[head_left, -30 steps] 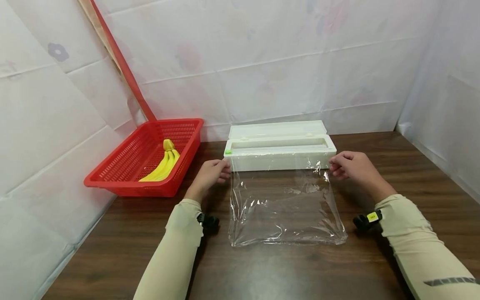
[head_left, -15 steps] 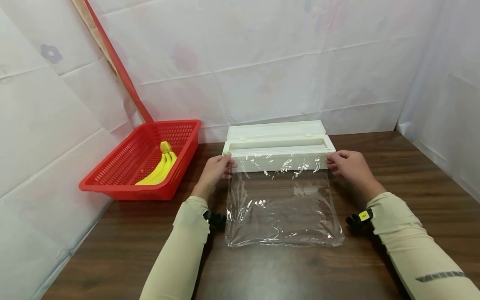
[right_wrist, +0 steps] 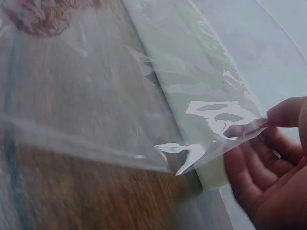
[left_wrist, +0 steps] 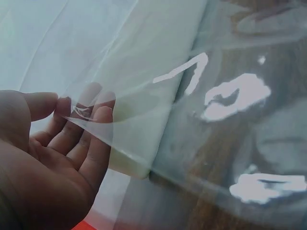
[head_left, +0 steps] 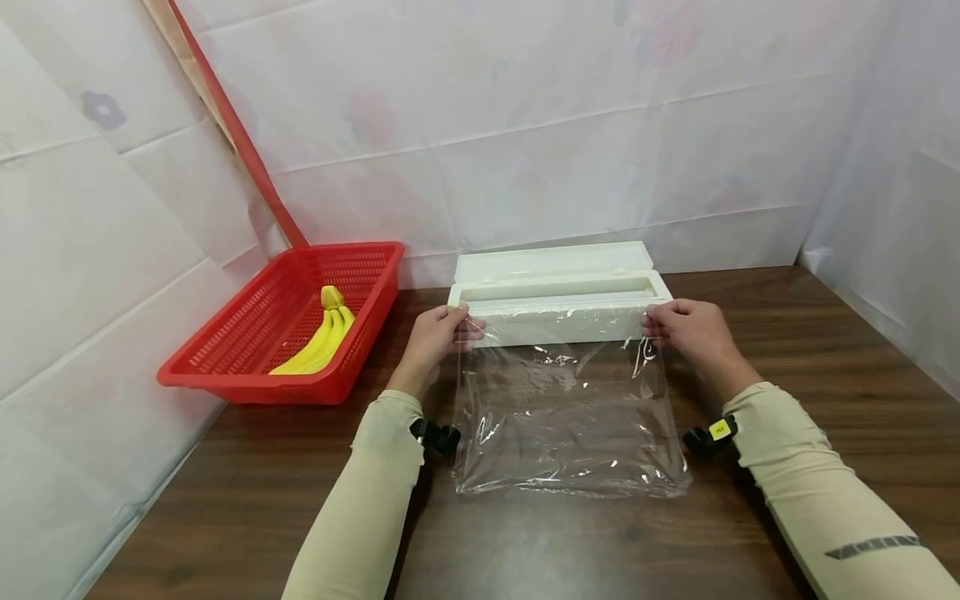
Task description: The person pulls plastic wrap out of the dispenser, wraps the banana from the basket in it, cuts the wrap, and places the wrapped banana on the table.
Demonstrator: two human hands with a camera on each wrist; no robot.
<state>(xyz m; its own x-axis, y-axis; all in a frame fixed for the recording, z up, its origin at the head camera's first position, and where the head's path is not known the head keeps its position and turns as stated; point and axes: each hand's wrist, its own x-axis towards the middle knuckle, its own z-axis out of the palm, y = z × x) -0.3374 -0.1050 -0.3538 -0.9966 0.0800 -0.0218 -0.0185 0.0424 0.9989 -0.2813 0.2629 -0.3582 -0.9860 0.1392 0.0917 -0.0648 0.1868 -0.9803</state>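
A sheet of clear cling film runs from the white dispenser box toward me and lies wrinkled on the brown table. My left hand pinches the film's left edge next to the box front. My right hand pinches the right edge. In the left wrist view the film is caught between thumb and fingertips. The right wrist view shows a film corner pinched by the right fingers. The box lid stands open at the back.
A red plastic basket with a bunch of yellow bananas sits at the table's back left. A red pole leans against the white sheeted wall behind it. White sheeting closes off the left, back and right sides.
Both hands moved inward along the box front and now pinch the film's side edges. The film near the box has lifted and pulled taut between them.
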